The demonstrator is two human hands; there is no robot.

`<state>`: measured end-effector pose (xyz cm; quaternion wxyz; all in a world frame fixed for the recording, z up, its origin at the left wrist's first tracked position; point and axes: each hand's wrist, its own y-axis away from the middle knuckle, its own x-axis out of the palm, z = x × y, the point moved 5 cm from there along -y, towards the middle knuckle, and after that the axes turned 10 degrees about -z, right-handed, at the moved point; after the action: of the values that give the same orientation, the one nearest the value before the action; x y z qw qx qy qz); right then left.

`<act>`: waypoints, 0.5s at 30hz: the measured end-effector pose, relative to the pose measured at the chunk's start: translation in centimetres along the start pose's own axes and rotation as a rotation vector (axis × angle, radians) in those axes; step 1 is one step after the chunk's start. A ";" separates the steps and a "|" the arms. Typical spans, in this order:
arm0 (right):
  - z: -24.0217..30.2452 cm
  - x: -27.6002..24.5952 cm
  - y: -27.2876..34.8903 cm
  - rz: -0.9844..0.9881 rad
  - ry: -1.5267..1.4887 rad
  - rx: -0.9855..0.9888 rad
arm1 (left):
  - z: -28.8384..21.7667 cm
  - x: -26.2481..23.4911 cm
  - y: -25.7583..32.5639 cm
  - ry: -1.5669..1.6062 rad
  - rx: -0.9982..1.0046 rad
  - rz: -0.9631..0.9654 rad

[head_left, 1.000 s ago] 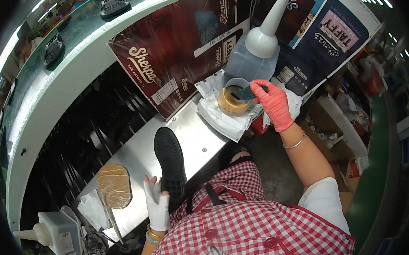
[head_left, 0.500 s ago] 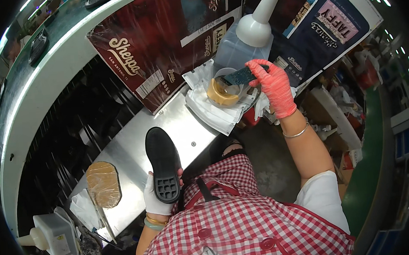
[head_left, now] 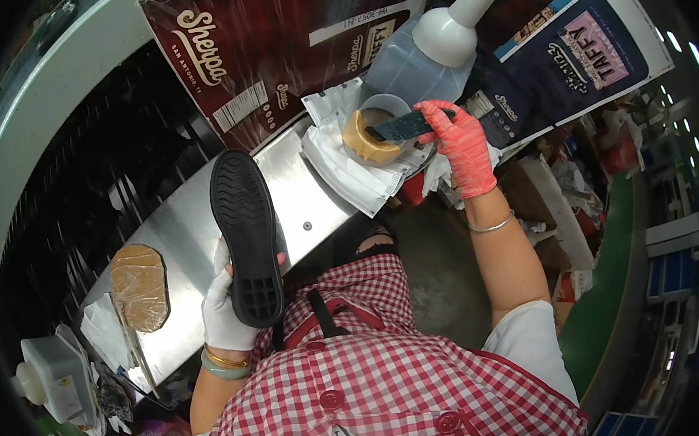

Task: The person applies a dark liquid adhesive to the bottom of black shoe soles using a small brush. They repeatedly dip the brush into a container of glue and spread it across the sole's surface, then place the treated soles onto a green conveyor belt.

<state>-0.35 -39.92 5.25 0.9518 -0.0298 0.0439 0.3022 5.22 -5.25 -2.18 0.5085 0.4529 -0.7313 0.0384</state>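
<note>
A second ago, the black shoe sole was low over the bench, with the left hand only beside its heel. Now the left hand has it, and the sole is up higher. It is left of the clear cup and closer to the person than the cup is. The bumpy bottom faces up, and the toe points away from the person. The white-gloved left hand curls under the heel half, with the thumb on one side and a fingertip poking out on the other. I cannot tell if a whole shoe is under there.

The right hand, in a pink-red glove, is just right of the cup. Its thumb and fingers pinch a flat dark green tool, maybe a brush, with its tip still in the cup.

So both hands are full now, and the sole is up off the bench while the tool stays at the cup.

White paper is under the cup. A big squeeze bottle stands just behind it.
</note>
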 end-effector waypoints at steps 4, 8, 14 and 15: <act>-1.2 -0.2 -0.5 0.014 0.022 0.030 | 0.5 -0.9 0.3 0.013 0.034 -0.003; -3.0 -0.3 0.0 0.070 -0.227 0.174 | 0.3 -2.2 0.6 -0.008 0.083 -0.028; 0.8 8.7 10.2 0.299 -0.329 0.200 | 0.2 -3.7 0.3 0.149 0.090 -0.015; 1.6 9.6 11.8 0.323 -0.336 0.208 | 0.1 -3.4 0.5 0.131 0.085 0.017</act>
<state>0.76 -24.66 5.49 0.8830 0.1263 -0.0797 0.4450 5.08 -2.91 -4.63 0.5351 0.4646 -0.6980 0.1033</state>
